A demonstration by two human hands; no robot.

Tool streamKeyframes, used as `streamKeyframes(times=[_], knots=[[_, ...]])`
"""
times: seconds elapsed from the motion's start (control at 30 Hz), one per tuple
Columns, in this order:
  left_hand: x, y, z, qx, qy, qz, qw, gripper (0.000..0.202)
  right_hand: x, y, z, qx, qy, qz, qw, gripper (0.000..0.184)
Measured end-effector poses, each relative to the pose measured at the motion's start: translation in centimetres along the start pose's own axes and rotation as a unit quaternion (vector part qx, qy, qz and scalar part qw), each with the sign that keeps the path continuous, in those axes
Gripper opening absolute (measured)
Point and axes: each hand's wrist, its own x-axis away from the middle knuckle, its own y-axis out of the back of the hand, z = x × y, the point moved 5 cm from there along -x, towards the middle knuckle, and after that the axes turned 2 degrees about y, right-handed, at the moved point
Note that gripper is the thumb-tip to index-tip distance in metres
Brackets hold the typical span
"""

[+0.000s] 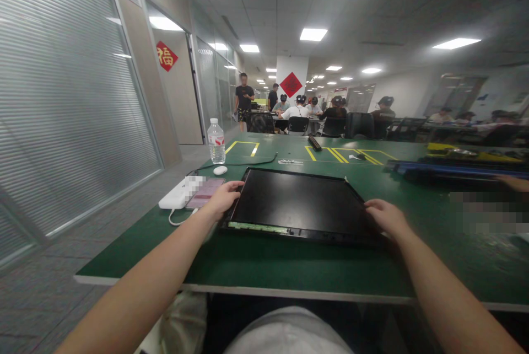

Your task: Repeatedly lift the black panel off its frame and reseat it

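A flat black display panel (300,202) with a dark frame lies before me on the green table (256,266). A green circuit strip (258,228) runs along the left part of its near edge. My left hand (226,197) grips the panel's left side, fingers at the rim and thumb partly hidden. On the opposite side, my right hand (384,216) is closed on the right rim. The panel's underside is hidden from view.
Left of the panel are a white power bank (176,195), a phone (205,193), a white oval object (220,170) and a water bottle (216,141). A black bar (314,143) lies at the back. Long blue pieces (438,173) and another person's hand (514,182) are at right.
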Motion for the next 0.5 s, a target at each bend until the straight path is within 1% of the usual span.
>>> streamKeyframes(times=[0.07,0.13,0.2,0.27,0.33,0.4,0.5], knots=[[-0.2,0.2,0.5,0.003,0.027,-0.008,1.0,0.043,0.1,0.0,0.0,0.004,-0.007,0.011,1.0,0.026],[-0.3,0.1,0.9,0.014,0.064,-0.007,0.998,0.052,0.1,0.0,0.1,0.004,-0.01,0.016,1.0,0.028],[-0.1,-0.1,1.1,0.032,0.092,0.002,0.995,0.062,0.1,0.0,0.2,0.005,-0.009,0.018,1.0,0.031],[0.1,-0.4,1.2,0.056,0.108,0.019,0.992,0.067,0.1,0.0,0.2,0.013,0.001,0.017,1.0,0.032],[0.3,-0.8,1.1,0.076,0.116,0.041,0.989,0.067,0.0,-0.1,0.2,0.025,0.01,0.019,0.999,0.034],[0.5,-1.0,1.1,0.085,0.122,0.065,0.987,0.062,0.0,-0.1,0.2,0.03,0.008,0.027,0.999,0.035],[0.6,-1.2,1.1,0.086,0.128,0.083,0.985,0.055,0.0,-0.2,0.0,0.029,0.002,0.04,0.999,0.037]])
